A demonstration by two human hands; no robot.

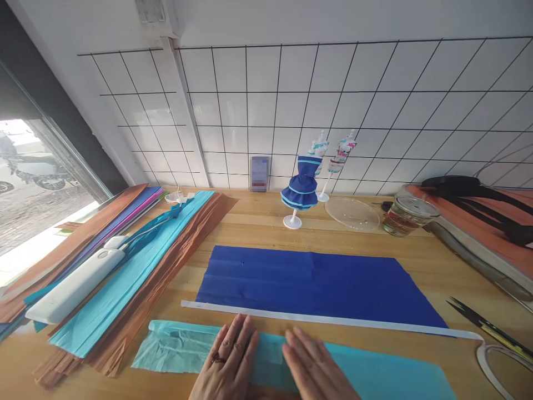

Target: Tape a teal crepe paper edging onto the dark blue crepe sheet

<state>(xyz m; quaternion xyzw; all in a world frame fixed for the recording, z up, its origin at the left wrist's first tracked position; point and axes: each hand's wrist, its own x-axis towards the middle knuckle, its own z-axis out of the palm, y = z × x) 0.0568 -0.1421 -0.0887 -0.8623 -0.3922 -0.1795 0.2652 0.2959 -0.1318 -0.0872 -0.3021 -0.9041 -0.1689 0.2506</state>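
Both of my hands lie flat on a strip of light turquoise tissue-like paper [375, 369] at the front of the wooden table. My left hand [233, 355], with a ring on one finger, presses left of the strip's middle. My right hand [312, 364] rests a short way to its right, fingers stretched out and slightly blurred. Crumples show at the strip's left end, while the right part looks smoother. Just beyond the strip is a dark blue sheet [308, 283], with a narrow white tape [333, 319] running along its near edge and curling at the right.
Tweezers [470, 314] lie at the right. Behind stand a doll-sized blue dress on a stand [303, 183], a clear round lid [352, 214], a glass jar [408, 216] and a phone [259, 175]. Leftward, a white elongated device [75, 286] sits on layered coloured papers [137, 278].
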